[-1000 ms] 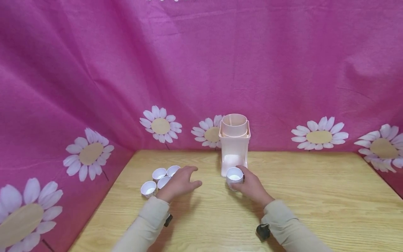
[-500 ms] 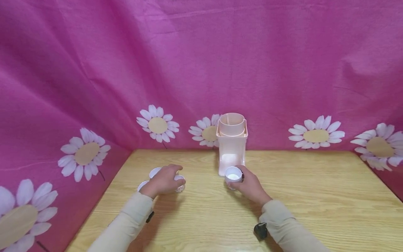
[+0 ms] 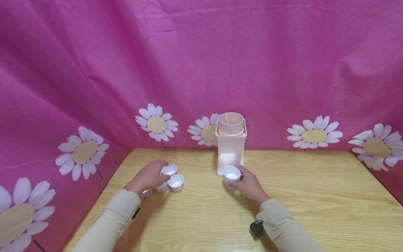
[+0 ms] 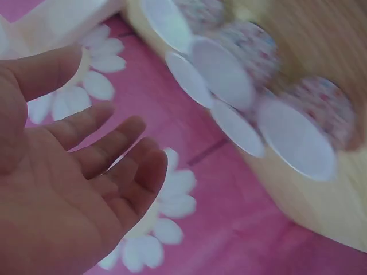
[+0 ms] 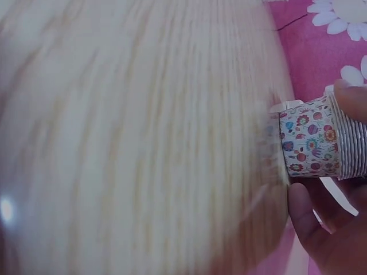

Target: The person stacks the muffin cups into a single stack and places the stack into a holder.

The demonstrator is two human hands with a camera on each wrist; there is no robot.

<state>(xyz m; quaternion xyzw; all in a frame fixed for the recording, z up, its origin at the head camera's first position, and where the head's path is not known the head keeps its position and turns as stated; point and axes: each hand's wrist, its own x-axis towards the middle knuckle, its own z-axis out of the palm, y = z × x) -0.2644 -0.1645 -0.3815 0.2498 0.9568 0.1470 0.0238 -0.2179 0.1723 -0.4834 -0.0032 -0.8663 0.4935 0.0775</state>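
Observation:
My left hand (image 3: 149, 177) hovers over a group of small paper cups (image 3: 176, 183) at the left of the table, hiding some of them. In the left wrist view the fingers of this hand (image 4: 74, 189) are loosely bent and hold nothing. The cups (image 4: 298, 137), white inside with a coloured pattern outside, stand apart from it. My right hand (image 3: 250, 187) grips a stack of nested paper cups (image 3: 231, 174) with its base down near the table. The right wrist view shows the stack's flowered bottom cup (image 5: 312, 140) and many rims above it.
A pale pink holder (image 3: 231, 147) with a round tube (image 3: 231, 122) in its top stands at the table's back edge, just behind the right hand's stack. Pink cloth (image 3: 267, 70) with large daisies hangs behind and at the left of the wooden table (image 3: 201, 213).
My left hand has moved left across the cups, uncovering those on the right side of the group. The right hand keeps its hold on the stack at nearly the same spot.

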